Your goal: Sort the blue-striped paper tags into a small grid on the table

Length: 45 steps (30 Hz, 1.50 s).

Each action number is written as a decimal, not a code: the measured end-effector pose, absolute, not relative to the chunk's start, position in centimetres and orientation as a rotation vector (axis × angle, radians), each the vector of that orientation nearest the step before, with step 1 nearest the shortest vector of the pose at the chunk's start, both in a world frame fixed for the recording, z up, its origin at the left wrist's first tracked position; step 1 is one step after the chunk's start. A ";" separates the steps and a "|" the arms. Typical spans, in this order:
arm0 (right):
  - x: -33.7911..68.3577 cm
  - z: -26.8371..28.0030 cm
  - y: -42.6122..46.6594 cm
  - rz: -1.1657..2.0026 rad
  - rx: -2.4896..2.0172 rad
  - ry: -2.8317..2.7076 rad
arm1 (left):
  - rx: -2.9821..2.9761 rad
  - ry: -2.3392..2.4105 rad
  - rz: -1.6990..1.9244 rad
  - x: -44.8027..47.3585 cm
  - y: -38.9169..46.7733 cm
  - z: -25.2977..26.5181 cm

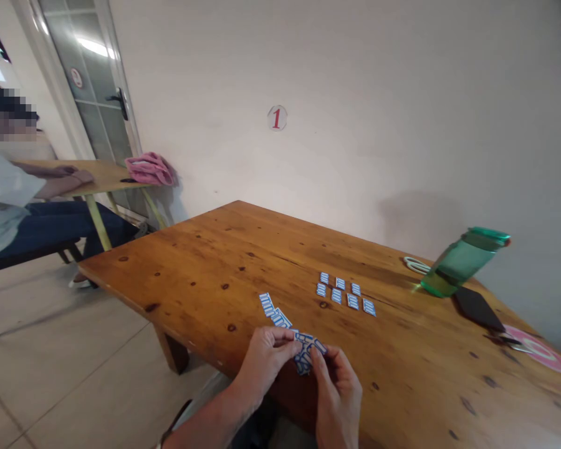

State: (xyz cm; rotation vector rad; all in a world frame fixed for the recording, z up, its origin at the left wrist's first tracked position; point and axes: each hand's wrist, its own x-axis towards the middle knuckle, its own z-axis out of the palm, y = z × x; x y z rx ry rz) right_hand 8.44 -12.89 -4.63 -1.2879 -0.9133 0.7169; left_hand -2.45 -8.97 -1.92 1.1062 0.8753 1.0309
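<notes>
Your left hand [267,352] and right hand [340,388] pinched a fan of blue-and-white cards [305,353] over the near edge of the table [201,262]. An overlapping card strip [272,310] lay just beyond your left hand; seven separate cards [336,296] formed two rows farther right.

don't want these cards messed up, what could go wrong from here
The left hand and right hand hold blue-and-white cards near the edge of the wooden table, so one could slip to the floor. The left hand is close to the card row beyond it and might nudge it. The green bottle might topple onto the dark flat object beside it if knocked.
</notes>
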 end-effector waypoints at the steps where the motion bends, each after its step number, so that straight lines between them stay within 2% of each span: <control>1: 8.4 -4.7 -12.9 0.720 -1.284 -0.906 | 1.108 0.876 1.030 -2.5 -9.0 -1.9; 34: 9.4 -3.2 -12.6 0.951 -1.268 -0.978 | 1.018 0.793 0.988 -3.9 -8.7 -1.6; 38: 11.5 -3.4 -12.9 0.735 -1.410 -1.042 | 0.963 0.937 1.189 -6.4 -7.6 -0.6; 45: 12.1 -5.3 -13.4 0.055 -1.594 -1.818 | 0.981 1.128 1.415 -9.7 -6.0 -1.5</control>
